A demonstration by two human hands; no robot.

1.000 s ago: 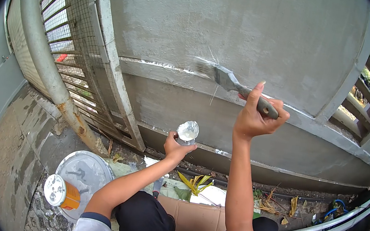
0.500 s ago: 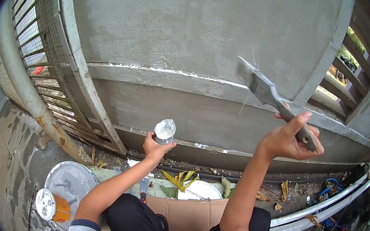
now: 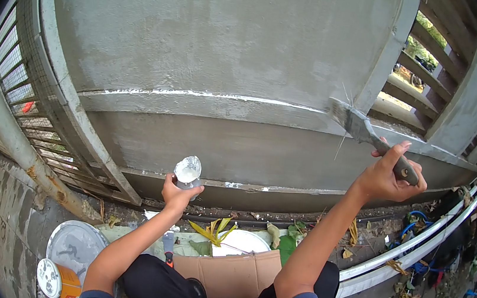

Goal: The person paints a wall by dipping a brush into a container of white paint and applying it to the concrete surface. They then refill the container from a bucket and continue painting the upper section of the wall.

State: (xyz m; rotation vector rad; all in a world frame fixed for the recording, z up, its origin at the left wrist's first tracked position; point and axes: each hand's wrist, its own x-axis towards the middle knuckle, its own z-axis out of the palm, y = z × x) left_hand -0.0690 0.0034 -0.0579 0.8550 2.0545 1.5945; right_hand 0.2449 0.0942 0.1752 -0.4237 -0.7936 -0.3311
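My right hand (image 3: 393, 175) is closed round the dark handle of a flat paintbrush (image 3: 366, 130). Its bristles, with a few stray hairs sticking out, lie over the right end of a ledge (image 3: 196, 106) on the grey wall (image 3: 222, 40). White paint runs along the ledge's top edge. Lower left, my left hand (image 3: 178, 192) grips a small cup (image 3: 188, 171) with white paint inside and smeared on its rim. The cup is tipped so that its mouth faces me, in front of the wall's lower panel.
A paint-smeared round lid (image 3: 75, 242) and an orange and white paint tub (image 3: 58, 280) stand at lower left. A scraper (image 3: 168, 244), cardboard (image 3: 228, 279) and a white lid (image 3: 243, 243) lie near my knees. White rails (image 3: 411, 247) run along the right.
The view has shifted right. The brush has come down from above the ledge to its right end, its bristles now lower against the wall. The cup stays in my left hand.
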